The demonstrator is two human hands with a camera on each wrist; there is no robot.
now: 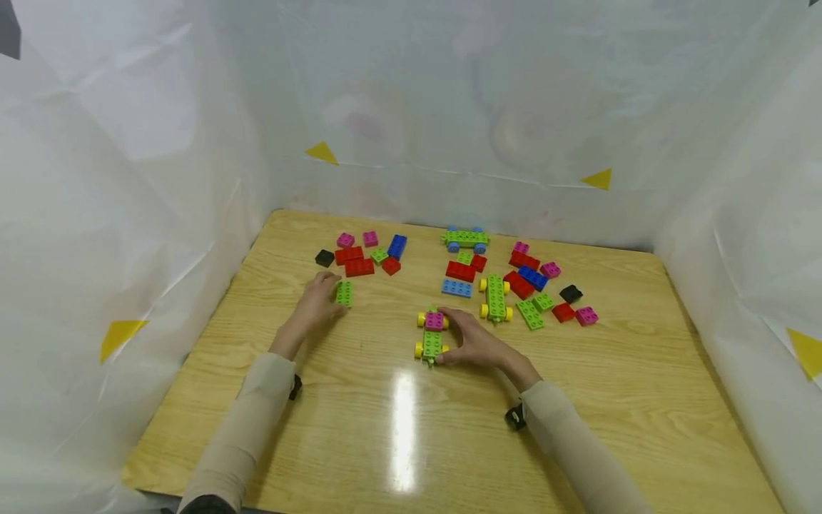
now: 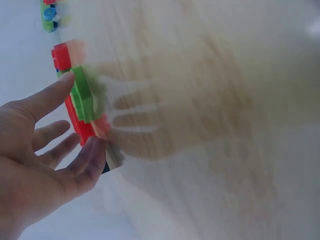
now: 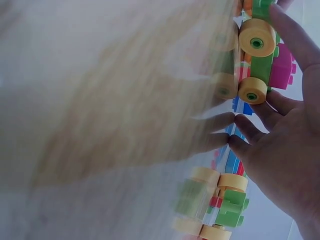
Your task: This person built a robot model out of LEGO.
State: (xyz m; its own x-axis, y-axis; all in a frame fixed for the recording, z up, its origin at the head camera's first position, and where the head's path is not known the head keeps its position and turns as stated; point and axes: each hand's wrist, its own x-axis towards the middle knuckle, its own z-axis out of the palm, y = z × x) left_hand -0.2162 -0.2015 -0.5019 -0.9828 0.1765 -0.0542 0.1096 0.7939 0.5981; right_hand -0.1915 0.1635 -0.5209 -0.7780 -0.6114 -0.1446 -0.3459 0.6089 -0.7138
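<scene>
In the head view my left hand (image 1: pixel 319 296) is at a green building brick (image 1: pixel 344 293) lying on the table. In the left wrist view its thumb reaches the green brick (image 2: pixel 83 95), and the other fingers are spread apart, with a gap to the brick. My right hand (image 1: pixel 477 341) holds a green toy car base (image 1: pixel 432 345) with yellow wheels between thumb and fingers, at its near and far ends. A pink brick (image 1: pixel 434 320) sits on the far end of that base. The right wrist view shows its wheels (image 3: pixel 256 42) at the tabletop.
Several red bricks (image 1: pixel 359 267) and other coloured bricks lie beyond my left hand. Farther back is a car base with blue wheels (image 1: pixel 465 238). Another yellow-wheeled base (image 1: pixel 496 298) stands right of my right hand, beside a green brick (image 1: pixel 530 314) and a black brick (image 1: pixel 571 293).
</scene>
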